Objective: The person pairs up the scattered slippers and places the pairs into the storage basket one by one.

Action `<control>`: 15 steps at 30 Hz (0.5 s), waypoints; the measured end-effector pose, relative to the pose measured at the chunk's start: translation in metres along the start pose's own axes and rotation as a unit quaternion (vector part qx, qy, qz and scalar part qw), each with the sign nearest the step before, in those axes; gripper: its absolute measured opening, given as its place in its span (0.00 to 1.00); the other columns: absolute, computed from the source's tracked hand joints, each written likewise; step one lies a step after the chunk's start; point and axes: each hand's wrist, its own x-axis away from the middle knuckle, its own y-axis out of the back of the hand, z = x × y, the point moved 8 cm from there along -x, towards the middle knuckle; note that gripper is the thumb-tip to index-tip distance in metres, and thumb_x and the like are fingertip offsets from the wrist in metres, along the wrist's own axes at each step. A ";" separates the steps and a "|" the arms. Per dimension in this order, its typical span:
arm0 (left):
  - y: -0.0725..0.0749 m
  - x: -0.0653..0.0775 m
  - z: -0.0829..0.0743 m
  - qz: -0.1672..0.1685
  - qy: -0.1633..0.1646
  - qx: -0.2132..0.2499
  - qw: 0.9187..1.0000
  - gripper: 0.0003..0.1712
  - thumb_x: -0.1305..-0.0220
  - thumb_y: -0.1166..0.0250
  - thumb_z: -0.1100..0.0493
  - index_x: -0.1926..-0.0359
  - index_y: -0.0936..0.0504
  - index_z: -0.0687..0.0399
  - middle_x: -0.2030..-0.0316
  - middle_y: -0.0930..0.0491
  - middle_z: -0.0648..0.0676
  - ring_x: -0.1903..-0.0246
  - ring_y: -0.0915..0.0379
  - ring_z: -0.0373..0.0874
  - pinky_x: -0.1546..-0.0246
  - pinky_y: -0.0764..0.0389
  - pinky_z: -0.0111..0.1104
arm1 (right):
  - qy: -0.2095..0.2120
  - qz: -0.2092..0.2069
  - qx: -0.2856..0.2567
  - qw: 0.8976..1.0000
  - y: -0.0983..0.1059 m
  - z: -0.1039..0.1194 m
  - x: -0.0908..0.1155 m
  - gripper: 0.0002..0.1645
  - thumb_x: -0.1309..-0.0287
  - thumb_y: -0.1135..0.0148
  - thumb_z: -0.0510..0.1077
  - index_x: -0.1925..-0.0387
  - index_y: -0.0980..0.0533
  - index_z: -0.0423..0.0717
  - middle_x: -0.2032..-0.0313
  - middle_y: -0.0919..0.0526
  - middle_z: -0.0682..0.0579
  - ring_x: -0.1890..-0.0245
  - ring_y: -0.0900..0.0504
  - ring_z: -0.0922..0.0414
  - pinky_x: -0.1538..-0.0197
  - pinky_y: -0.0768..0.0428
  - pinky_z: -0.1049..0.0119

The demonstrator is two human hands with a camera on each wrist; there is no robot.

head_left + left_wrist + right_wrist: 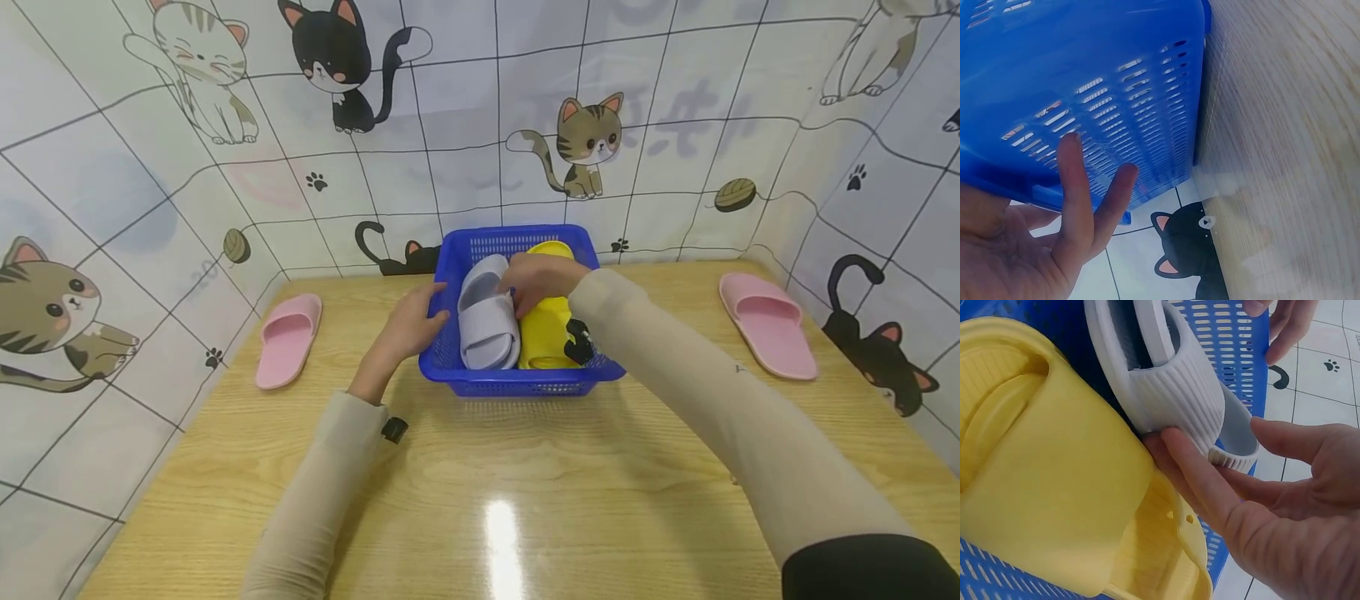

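Observation:
A blue plastic basket [525, 388] holds light grey slippers [487, 329] on its left side and yellow slippers [546, 329] on its right. My right hand [536, 279] reaches into the basket between the two colours. In the right wrist view its extended fingers touch the side of a ribbed grey slipper [1175, 387], while the thumb stands apart near another grey slipper [1238, 425]. My left hand [408, 325] is at the basket's left rim. Two of its fingers [1072, 181] extend along the slotted outer wall, with the thumb near the rim.
One pink slipper [289, 342] lies on the wooden table [420, 500] left of the basket, another pink slipper [768, 325] far to the right. Walls with cat drawings [588, 146] border the table behind and at both sides.

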 end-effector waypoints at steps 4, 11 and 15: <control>-0.001 0.000 0.002 0.001 0.004 0.000 1.000 0.32 0.26 0.42 0.59 0.25 0.34 0.63 0.28 0.32 0.69 0.27 0.36 0.65 0.27 0.33 0.57 | -0.054 0.005 -0.105 0.993 -0.002 -0.007 -0.001 0.31 0.23 0.48 0.42 0.26 0.38 0.32 0.33 0.27 0.29 0.35 0.22 0.38 0.33 0.21 0.52; -0.001 -0.001 0.003 -0.003 0.006 -0.008 1.000 0.32 0.26 0.42 0.59 0.25 0.34 0.63 0.28 0.31 0.68 0.27 0.36 0.65 0.27 0.33 0.56 | -0.060 0.027 -0.163 0.985 -0.006 -0.009 -0.004 0.32 0.21 0.51 0.43 0.24 0.44 0.34 0.26 0.36 0.35 0.30 0.28 0.37 0.29 0.24 0.51; 0.003 0.001 0.004 -0.005 0.009 -0.008 1.000 0.32 0.26 0.42 0.59 0.25 0.34 0.63 0.28 0.31 0.68 0.27 0.36 0.65 0.27 0.34 0.56 | -0.069 0.021 -0.157 0.985 -0.005 -0.006 -0.006 0.32 0.22 0.49 0.45 0.25 0.40 0.35 0.29 0.32 0.34 0.32 0.25 0.39 0.30 0.24 0.52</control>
